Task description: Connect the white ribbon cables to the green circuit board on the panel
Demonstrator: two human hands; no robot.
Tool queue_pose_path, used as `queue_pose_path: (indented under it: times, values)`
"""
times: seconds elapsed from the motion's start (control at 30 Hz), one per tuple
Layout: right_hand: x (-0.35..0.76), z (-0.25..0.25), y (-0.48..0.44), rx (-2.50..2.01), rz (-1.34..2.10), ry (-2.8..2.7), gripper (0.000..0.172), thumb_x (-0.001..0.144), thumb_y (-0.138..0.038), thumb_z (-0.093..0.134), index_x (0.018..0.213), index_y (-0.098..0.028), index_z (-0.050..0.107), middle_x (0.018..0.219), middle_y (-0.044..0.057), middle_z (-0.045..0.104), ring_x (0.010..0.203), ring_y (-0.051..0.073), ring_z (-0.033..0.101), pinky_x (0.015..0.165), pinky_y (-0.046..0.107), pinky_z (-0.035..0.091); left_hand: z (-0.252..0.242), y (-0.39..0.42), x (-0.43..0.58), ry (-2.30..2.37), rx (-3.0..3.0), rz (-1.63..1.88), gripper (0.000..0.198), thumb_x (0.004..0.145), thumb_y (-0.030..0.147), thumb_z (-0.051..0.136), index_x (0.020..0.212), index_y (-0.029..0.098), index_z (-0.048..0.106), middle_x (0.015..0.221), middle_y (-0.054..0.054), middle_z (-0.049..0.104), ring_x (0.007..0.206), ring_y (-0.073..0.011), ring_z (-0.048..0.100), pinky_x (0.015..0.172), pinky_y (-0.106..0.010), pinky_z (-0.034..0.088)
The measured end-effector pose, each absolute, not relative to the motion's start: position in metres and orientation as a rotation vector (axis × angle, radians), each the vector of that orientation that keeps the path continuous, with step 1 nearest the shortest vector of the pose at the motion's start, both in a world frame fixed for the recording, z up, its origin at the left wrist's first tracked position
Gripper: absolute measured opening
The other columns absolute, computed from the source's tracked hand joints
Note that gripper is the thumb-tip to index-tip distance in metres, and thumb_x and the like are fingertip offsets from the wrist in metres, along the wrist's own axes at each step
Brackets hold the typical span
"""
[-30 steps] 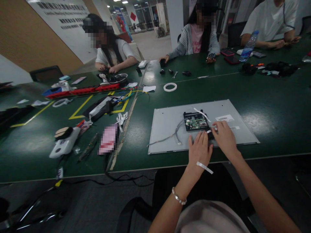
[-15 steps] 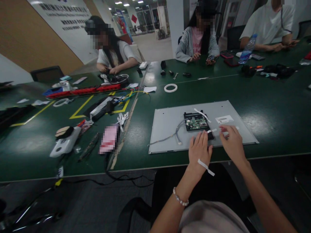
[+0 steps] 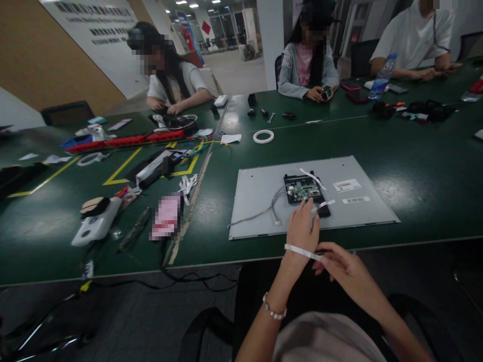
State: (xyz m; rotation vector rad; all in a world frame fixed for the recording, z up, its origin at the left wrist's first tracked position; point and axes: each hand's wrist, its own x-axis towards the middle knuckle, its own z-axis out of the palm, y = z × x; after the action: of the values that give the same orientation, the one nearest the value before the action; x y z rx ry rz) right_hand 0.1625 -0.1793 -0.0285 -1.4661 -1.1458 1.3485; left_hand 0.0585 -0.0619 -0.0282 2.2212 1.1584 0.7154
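My left hand (image 3: 302, 229) lies flat with its fingers stretched out, the fingertips at the lower edge of a green circuit board (image 3: 304, 190) in a black frame (image 3: 323, 209). Stuck across the back of this hand is a strip of white tape (image 3: 300, 250). My right hand (image 3: 341, 266) pinches the free end of that strip beside the left wrist. Two more white strips (image 3: 313, 178) (image 3: 325, 204) run from the frame onto a flat grey metal panel (image 3: 256, 211) beneath it. Grey cables (image 3: 274, 203) lead left from the board.
A roll of white tape (image 3: 263, 136) lies behind the panel. On the left are a white device (image 3: 97, 221), a pink packet (image 3: 165, 217), a black-and-white part (image 3: 154, 168) and a red strip (image 3: 126, 143). Several people sit across the green table (image 3: 426, 156), near a water bottle (image 3: 383, 75).
My right hand has moved from above the panel down to my left wrist and taken the tape's end. My left hand has shifted slightly left, its fingers now nearer the board.
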Motion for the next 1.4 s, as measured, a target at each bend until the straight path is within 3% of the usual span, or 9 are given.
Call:
queue_pose_path:
  times: [0.17,0.4,0.57,0.77,0.9,1.2,1.4]
  values:
    - [0.15,-0.025,-0.169,-1.374,1.328,-1.019,0.033,0.086,-0.046,0.059,0.097,-0.015,0.06,0.072,0.002,0.06,0.058,0.01,0.055,0.045,0.018,0.038,-0.026,-0.055,0.046,1.195,2.274,0.83,0.047,0.093,0.019,0.038,0.139,0.013,0.038,0.142,-0.012,0.048,0.14,-0.0236,0.032,0.111,-0.045,0.035]
    - [0.146,-0.009,-0.144,-1.216,1.207,-0.919,0.026,0.084,-0.04,0.063,0.095,-0.016,0.064,0.073,0.002,0.059,0.057,0.008,0.054,0.043,0.016,0.04,-0.021,-0.034,0.006,1.477,2.258,0.95,0.045,0.092,0.02,0.04,0.137,0.015,0.041,0.14,-0.014,0.049,0.139,-0.027,0.034,0.111,-0.05,0.034]
    - [0.139,-0.015,-0.097,-1.202,1.095,-0.823,0.038,0.08,-0.044,0.065,0.107,-0.017,0.061,0.088,0.005,0.064,0.054,0.008,0.055,0.034,0.014,0.031,-0.02,-0.027,-0.017,1.558,2.155,1.068,0.043,0.094,0.023,0.04,0.137,0.016,0.041,0.141,-0.015,0.048,0.138,-0.0253,0.036,0.111,-0.049,0.033]
    - [0.116,-0.029,-0.055,-1.215,1.138,-0.882,0.04,0.082,-0.047,0.057,0.105,-0.015,0.061,0.104,0.01,0.065,0.069,0.017,0.066,0.036,0.016,0.036,-0.023,-0.031,-0.021,1.597,2.164,1.12,0.044,0.095,0.023,0.036,0.139,0.018,0.036,0.142,-0.014,0.045,0.138,-0.0233,0.035,0.111,-0.046,0.033]
    - [0.109,-0.034,-0.048,-1.296,1.16,-1.037,0.04,0.084,-0.044,0.052,0.11,-0.015,0.062,0.113,0.011,0.063,0.072,0.018,0.067,0.037,0.018,0.039,-0.022,-0.028,-0.021,1.587,2.254,1.056,0.046,0.096,0.022,0.033,0.142,0.017,0.032,0.144,-0.013,0.043,0.141,-0.0208,0.03,0.113,-0.043,0.032]
    - [0.112,-0.035,-0.045,-1.501,0.987,-1.279,0.037,0.085,-0.035,0.048,0.11,-0.015,0.067,0.102,0.008,0.067,0.062,0.012,0.06,0.044,0.02,0.043,-0.019,-0.006,-0.011,1.5,2.464,0.575,0.044,0.097,0.022,0.029,0.139,0.013,0.039,0.147,-0.012,0.041,0.139,-0.0212,0.033,0.112,-0.043,0.03]
    - [0.114,-0.032,-0.046,-1.507,1.066,-1.292,0.039,0.086,-0.036,0.047,0.113,-0.013,0.064,0.092,0.008,0.068,0.057,0.013,0.06,0.045,0.023,0.045,-0.024,0.0,-0.015,1.466,2.509,0.406,0.042,0.099,0.025,0.027,0.134,0.015,0.047,0.143,-0.01,0.047,0.136,-0.0207,0.039,0.11,-0.042,0.031]
